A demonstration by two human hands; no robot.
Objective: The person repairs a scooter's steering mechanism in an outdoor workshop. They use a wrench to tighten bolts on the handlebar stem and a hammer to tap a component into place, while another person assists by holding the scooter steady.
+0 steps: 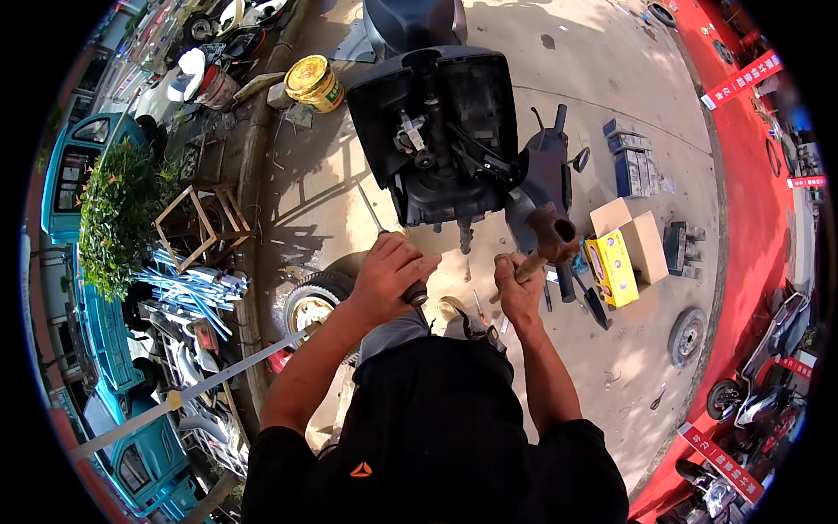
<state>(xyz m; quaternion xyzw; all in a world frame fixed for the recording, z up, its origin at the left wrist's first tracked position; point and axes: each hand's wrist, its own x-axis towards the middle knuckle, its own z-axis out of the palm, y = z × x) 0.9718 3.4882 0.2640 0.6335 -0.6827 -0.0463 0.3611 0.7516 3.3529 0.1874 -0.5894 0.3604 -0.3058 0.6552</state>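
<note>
My left hand (393,272) is wrapped round a long screwdriver (371,208). Its shaft slants up and to the left, and its dark handle shows below my fingers. In my right hand (518,290) I grip a hammer (553,236) by its wooden handle, the rusty head raised above the fist. Just beyond both hands stands a scooter body (489,96) with its black front opened, showing a metal lock-like part (412,133) and cables inside. A dark handlebar section with a mirror (550,166) is at its right. Neither tool visibly touches the scooter.
Right of the scooter are an opened cardboard box (648,240), a yellow carton (614,269), blue boxes (635,170) and a small wheel rim (688,337). A tyred wheel (312,306) is by my left forearm. Farther left are a yellow bucket (314,83) and a wooden frame (202,225).
</note>
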